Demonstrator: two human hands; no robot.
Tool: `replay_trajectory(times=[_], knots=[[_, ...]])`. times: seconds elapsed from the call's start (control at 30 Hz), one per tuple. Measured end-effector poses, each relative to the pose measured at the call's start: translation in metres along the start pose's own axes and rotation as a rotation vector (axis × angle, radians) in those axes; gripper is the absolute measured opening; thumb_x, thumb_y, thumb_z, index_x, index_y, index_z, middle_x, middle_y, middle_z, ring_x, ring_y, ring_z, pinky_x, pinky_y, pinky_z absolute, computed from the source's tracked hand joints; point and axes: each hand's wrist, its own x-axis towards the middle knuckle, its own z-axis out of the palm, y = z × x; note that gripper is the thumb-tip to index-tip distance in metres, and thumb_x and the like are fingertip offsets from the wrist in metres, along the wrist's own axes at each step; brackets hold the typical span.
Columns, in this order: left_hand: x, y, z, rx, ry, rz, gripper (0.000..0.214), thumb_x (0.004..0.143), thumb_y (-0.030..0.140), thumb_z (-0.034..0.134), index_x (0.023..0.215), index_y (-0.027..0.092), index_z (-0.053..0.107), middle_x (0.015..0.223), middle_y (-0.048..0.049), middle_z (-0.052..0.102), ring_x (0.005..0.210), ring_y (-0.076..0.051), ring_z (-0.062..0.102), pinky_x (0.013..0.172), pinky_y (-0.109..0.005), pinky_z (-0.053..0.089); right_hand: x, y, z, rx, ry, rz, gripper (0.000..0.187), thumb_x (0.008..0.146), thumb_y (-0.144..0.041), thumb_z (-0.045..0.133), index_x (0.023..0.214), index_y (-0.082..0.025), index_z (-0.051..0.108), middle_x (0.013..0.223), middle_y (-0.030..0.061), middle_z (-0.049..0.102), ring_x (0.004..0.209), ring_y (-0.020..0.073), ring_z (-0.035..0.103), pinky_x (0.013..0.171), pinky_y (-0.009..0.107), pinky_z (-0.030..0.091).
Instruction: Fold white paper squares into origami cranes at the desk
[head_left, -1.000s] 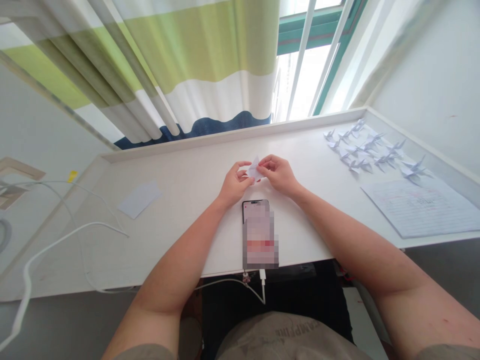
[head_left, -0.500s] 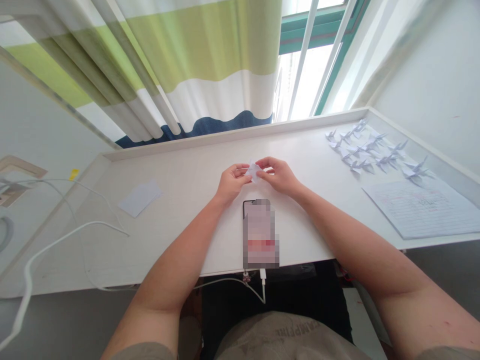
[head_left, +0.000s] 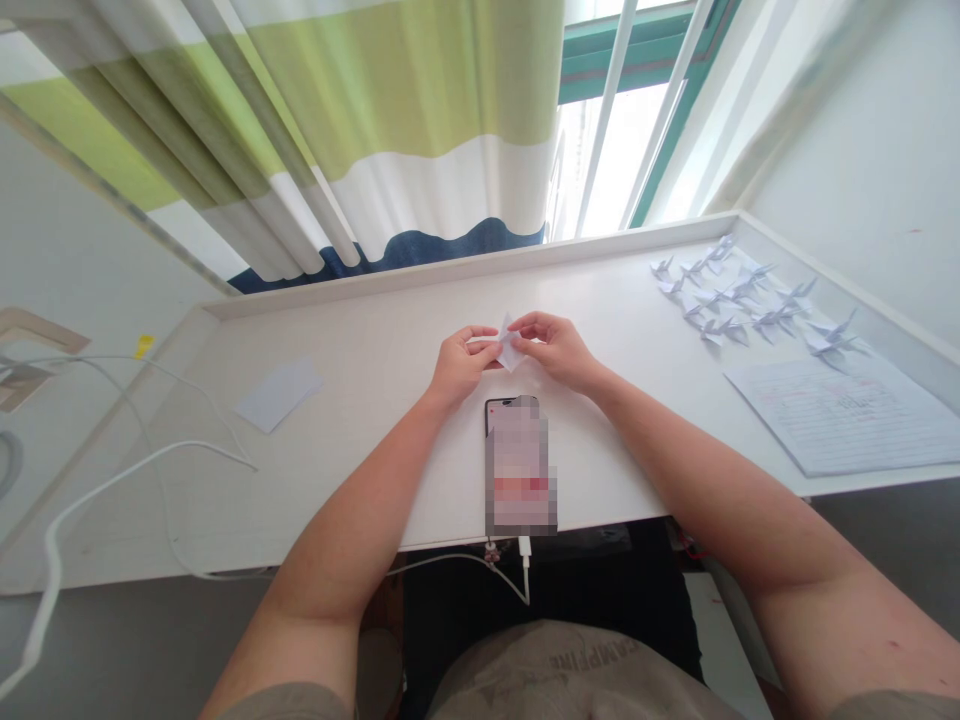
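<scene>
I've got the left hand (head_left: 461, 365) and right hand (head_left: 555, 350) pinching a small white folded paper piece (head_left: 508, 345) narrowly, with a cluster of finished pale paper cranes (head_left: 739, 300) off to the right

on my white desk (head_left: 360, 330), small folded pale paper cranes (head_left: 731, 300) crowd the far right above a lined, handwritten paper sheet (head_left: 844, 415); a black smartphone (head_left: 517, 465) with a pixelated screen sits nearer me on a white charging cable (head_left: 525, 570), a plain pale paper rectangle (head_left: 279, 397) off left.

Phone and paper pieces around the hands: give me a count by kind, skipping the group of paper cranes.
Phone: 1
Blank paper sheet: 1
Lined paper sheet: 1
Folded paper piece between left hand and right hand: 1
Total: 4
</scene>
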Motion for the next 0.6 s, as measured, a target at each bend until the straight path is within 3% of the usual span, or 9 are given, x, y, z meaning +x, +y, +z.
replay_trajectory(times=[0.2, 0.37, 0.6], knots=[[0.0, 0.004, -0.0003, -0.007, 0.019, -0.026, 0.025, 0.082, 0.02, 0.085, 0.101, 0.014, 0.072, 0.082, -0.0054, 0.081, 0.077, -0.019, 0.078, 0.093, -0.044, 0.066, -0.0006, -0.0001, 0.0017, 0.013, -0.046, -0.025, 0.023, 0.084, -0.045, 0.081, 0.085, -0.022, 0.08, 0.099, 0.0066, 0.079, 0.095, 0.0232, 0.072, 0.089, 0.041, 0.06], [0.0011, 0.0044, -0.001, -0.023, -0.008, -0.01, 0.029, 0.08, 0.022, 0.086, 0.104, 0.014, 0.072, 0.084, -0.0064, 0.082, 0.077, -0.018, 0.077, 0.091, -0.043, 0.065, -0.0007, -0.0002, 0.0017, -0.007, -0.045, -0.043, 0.019, 0.082, -0.043, 0.083, 0.084, -0.024, 0.082, 0.107, 0.0072, 0.078, 0.101, 0.0251, 0.072, 0.088, 0.041, 0.062], [0.0031, -0.0004, -0.0029, -0.003, -0.027, 0.082, 0.033, 0.081, 0.027, 0.087, 0.108, 0.016, 0.071, 0.085, -0.0044, 0.081, 0.079, -0.017, 0.075, 0.088, -0.039, 0.064, -0.0021, -0.006, 0.0031, -0.032, -0.008, -0.021, 0.021, 0.083, -0.04, 0.081, 0.094, -0.022, 0.078, 0.099, 0.0061, 0.08, 0.094, 0.0231, 0.072, 0.085, 0.041, 0.061]])
